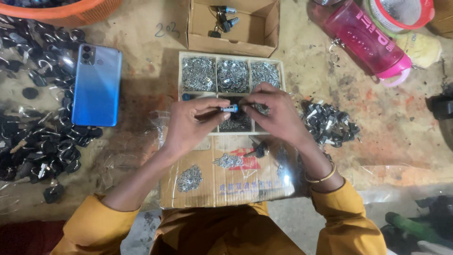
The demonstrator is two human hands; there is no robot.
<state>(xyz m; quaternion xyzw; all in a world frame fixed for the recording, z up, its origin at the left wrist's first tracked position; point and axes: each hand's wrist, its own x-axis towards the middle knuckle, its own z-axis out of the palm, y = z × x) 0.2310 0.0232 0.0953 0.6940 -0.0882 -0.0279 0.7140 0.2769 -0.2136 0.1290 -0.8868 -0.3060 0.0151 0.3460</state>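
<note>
Lock cylinder (230,108) lengthwise left-right

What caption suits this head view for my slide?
Both hands hold a small lock cylinder above a compartmented tray of metal pins.

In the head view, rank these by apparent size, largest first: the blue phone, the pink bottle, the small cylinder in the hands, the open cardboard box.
1. Open cardboard box
2. Pink bottle and blue phone: too alike to rank
3. Small cylinder, pinched between left hand and right hand
</note>
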